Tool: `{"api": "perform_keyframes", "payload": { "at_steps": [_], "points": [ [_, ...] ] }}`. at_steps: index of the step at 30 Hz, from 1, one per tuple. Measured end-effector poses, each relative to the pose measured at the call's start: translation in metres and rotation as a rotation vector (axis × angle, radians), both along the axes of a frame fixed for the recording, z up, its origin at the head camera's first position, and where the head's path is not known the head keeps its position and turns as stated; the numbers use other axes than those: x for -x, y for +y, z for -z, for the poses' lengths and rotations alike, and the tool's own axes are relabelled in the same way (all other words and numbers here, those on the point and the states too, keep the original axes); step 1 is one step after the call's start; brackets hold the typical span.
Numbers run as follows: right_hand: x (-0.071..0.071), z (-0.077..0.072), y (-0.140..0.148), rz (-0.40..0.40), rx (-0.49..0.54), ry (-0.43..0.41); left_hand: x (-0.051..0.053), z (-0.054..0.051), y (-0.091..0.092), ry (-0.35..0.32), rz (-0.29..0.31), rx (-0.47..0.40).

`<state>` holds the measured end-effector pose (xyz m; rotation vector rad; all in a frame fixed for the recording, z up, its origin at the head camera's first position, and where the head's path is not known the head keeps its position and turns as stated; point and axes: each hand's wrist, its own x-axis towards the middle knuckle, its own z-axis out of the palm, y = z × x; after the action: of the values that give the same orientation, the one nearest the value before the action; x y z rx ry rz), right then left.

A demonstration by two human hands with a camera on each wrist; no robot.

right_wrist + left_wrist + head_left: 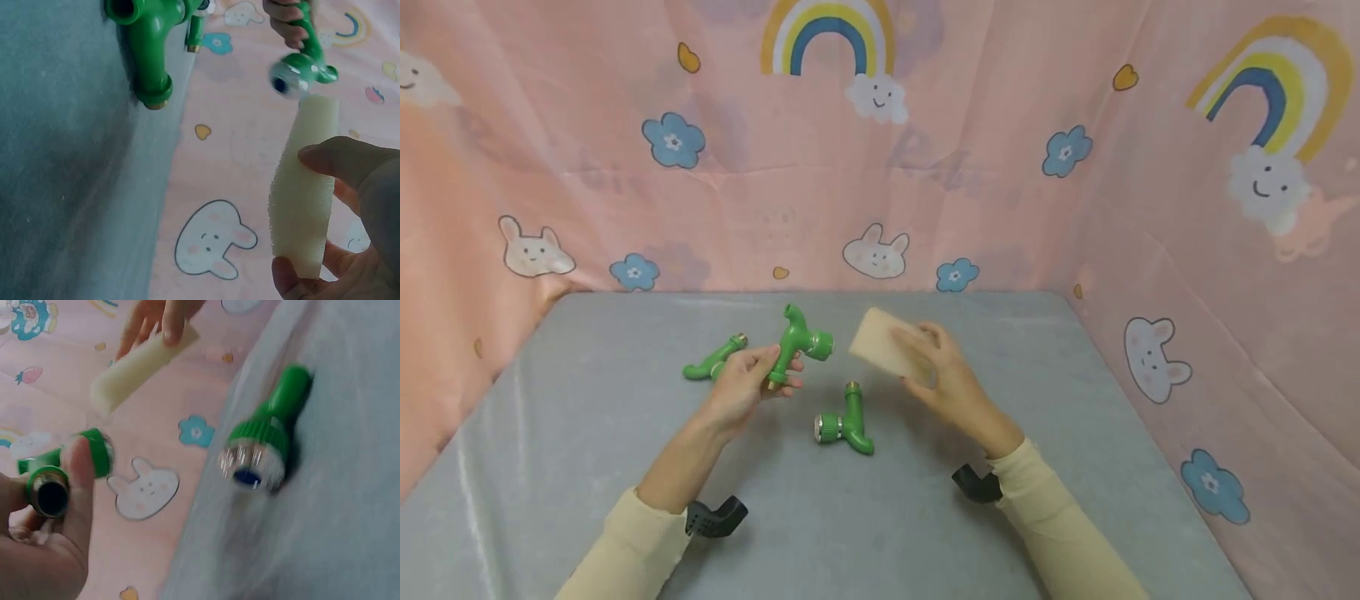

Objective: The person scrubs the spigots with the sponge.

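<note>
Between curled thumb and fingers of the left hand: held tap, green, raised over the table, spout uppermost, brass thread low, ribbed knob pointing right. Just right of the held tap, apart from its knob: pale sponge, gripped by the right hand, thumb on one face, fingers behind. Nearer the wearer than the held tap and a little to its right: second tap, green, lying on the table, brass end away. Just left of the held tap, also lying down: third tap, partly covered by the left hand in the head view.

Hard to make out: held tap's knob, blurred in the right wrist view; much of its body, behind the thumb in the left wrist view; second tap, cut off by the top edge in the right wrist view. Below the held tap, black wrist pieces, partly tucked behind pale sleeves cropped by the lower edge.

Under the held tap, smooth grey tabletop with rounded far corners. Beyond and either side of it, creased pink cloth printed with rainbows, rabbits and blue flowers.
</note>
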<state>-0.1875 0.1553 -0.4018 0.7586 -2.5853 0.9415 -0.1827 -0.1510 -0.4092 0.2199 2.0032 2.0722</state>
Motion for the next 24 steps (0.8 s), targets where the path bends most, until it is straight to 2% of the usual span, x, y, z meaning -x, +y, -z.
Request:
{"api": "perform_keyframes", "payload": {
  "at_steps": [2, 5, 11, 13, 17, 20, 24],
  "points": [
    [0.002, -0.001, 0.002, 0.007, -0.002, -0.015, 0.003, 0.0, -0.005, 0.004, -0.01, 0.091],
    [0.003, 0.0, 0.004, 0.007, -0.009, -0.032, 0.008, 0.002, -0.01, -0.025, 0.023, 0.208],
    [0.003, 0.001, 0.004, 0.004, -0.025, -0.043, 0.015, 0.014, -0.014, -0.019, 0.067, 0.483],
    [0.003, 0.0, 0.004, 0.004, -0.029, -0.054, 0.016, 0.017, -0.015, -0.016, 0.105, 0.524],
    [0.005, 0.001, 0.004, 0.001, -0.038, -0.074, 0.016, 0.021, -0.019, -0.007, 0.171, 0.535],
    [0.005, 0.003, 0.003, 0.0, -0.043, -0.088, 0.015, 0.022, -0.022, 0.027, 0.163, 0.576],
    [0.005, 0.007, 0.002, 0.0, -0.058, -0.106, 0.012, 0.023, -0.024, 0.097, 0.108, 0.702]
  ]
}}
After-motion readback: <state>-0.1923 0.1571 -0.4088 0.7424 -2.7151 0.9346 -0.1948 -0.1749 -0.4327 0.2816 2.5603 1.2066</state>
